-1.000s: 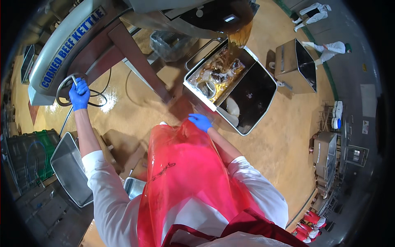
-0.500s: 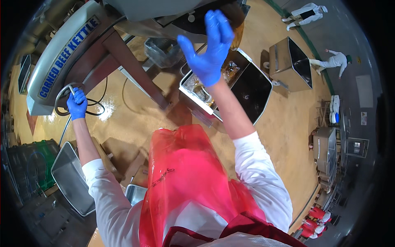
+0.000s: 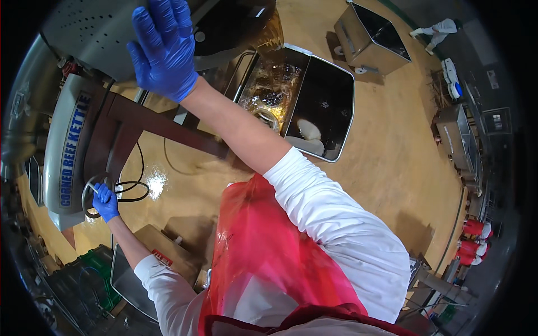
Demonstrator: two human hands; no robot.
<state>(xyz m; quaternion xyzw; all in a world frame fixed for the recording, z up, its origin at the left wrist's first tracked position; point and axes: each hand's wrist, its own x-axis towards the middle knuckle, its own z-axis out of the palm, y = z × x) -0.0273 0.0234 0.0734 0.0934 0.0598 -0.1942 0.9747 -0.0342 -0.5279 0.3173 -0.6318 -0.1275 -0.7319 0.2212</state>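
Observation:
My left hand (image 3: 105,201), in a blue glove, is closed round the handwheel (image 3: 84,197) on the side of a grey machine stand (image 3: 59,145). Up high, my right hand (image 3: 166,56), also blue-gloved, has its fingers stretched out and holds nothing. It is in front of a large tilted steel kettle (image 3: 84,33); whether it touches the metal I cannot tell. Brown liquid (image 3: 271,36) runs from the kettle's lip into the near-left part of a divided steel bin (image 3: 352,98). A pale patch (image 3: 308,129) shows in the bin's dark right part.
Another steel bin (image 3: 358,53) on wheels stands farther right. A dark hose (image 3: 134,193) loops beside the handwheel. At lower left are a steel tub (image 3: 131,285) and a green crate (image 3: 98,274). A person in white (image 3: 440,31) is far off; several in red (image 3: 475,246) are at the right.
My right hand has moved left across the kettle's front, its fingers still stretched out. The view has shifted, and brown liquid now falls more heavily into the bin. My left hand stays on the handwheel.

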